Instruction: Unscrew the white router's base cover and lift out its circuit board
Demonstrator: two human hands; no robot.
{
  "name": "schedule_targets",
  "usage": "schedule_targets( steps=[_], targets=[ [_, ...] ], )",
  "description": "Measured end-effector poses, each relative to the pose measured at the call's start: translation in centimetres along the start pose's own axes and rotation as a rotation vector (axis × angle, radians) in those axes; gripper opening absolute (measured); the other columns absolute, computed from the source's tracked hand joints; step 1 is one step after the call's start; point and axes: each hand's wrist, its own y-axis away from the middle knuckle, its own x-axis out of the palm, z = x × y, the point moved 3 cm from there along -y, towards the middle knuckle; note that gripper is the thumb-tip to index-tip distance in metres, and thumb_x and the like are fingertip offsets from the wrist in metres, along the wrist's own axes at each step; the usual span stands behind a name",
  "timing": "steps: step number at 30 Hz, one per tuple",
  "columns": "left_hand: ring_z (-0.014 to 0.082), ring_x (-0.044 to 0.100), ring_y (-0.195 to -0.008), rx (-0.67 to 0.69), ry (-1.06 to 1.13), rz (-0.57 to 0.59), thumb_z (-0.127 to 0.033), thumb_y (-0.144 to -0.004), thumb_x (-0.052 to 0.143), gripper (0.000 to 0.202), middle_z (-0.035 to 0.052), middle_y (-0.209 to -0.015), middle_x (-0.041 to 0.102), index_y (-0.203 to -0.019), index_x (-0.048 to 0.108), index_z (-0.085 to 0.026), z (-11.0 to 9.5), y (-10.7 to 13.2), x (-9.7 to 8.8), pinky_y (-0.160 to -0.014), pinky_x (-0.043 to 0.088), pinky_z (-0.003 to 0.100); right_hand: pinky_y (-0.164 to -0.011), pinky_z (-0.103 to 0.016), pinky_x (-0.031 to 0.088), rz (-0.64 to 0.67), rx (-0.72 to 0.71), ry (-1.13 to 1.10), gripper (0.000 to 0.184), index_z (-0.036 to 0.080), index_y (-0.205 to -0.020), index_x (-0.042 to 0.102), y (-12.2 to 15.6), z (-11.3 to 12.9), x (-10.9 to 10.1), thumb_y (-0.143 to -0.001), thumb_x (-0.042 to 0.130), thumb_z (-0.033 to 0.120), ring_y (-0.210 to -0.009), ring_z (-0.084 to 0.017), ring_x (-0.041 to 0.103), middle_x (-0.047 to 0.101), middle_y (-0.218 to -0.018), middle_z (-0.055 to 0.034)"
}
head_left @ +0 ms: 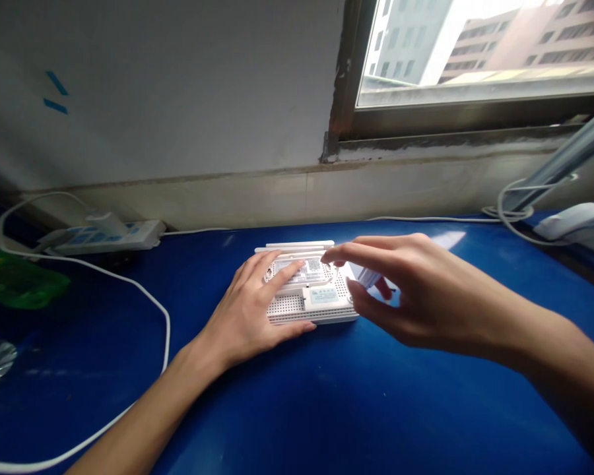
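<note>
A white router-like box (311,298) lies upside down on the blue table (327,409), its vented underside and labels facing up. My left hand (250,316) lies flat on its left part, fingers spread, thumb along the front edge. My right hand (400,290) hovers over the box's right end. Its forefinger stretches toward the folded antenna at the back edge, and the thumb and lower fingers curl round a small white piece (367,276) that I cannot make out.
A white power strip (103,236) with a plug sits at the back left, its cable (148,297) looping across the table. Green packaging (14,280) lies at the far left. More cables, a metal tube and a white device (574,221) stand at the right under the window.
</note>
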Motion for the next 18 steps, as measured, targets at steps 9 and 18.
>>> schedule_targets(
  steps=[9,18],
  targets=[
    [0.0412,0.034,-0.155,0.001,0.018,0.000,-0.069,-0.083,0.079,0.093,0.0148,-0.168,0.041,-0.162,0.048,-0.030,-0.05,-0.01,-0.05,-0.126,0.036,0.063,-0.056,-0.025,0.045,0.024,0.011,-0.033,0.041,0.028,-0.129,0.066,-0.01,-0.99,0.33,-0.089,0.068,0.017,-0.067,-0.016,0.068,0.078,-0.100,-0.0029],
    [0.0403,0.035,-0.154,0.014,0.006,-0.003,-0.068,-0.084,0.079,0.092,0.0154,-0.167,0.042,-0.161,0.048,-0.030,-0.09,-0.02,-0.09,-0.125,0.036,0.062,-0.059,-0.025,0.048,-0.056,-0.002,-0.076,0.042,0.026,-0.129,0.065,0.79,-0.87,0.55,-0.089,0.070,0.016,-0.074,-0.016,0.069,0.076,-0.103,-0.0029]
  ],
)
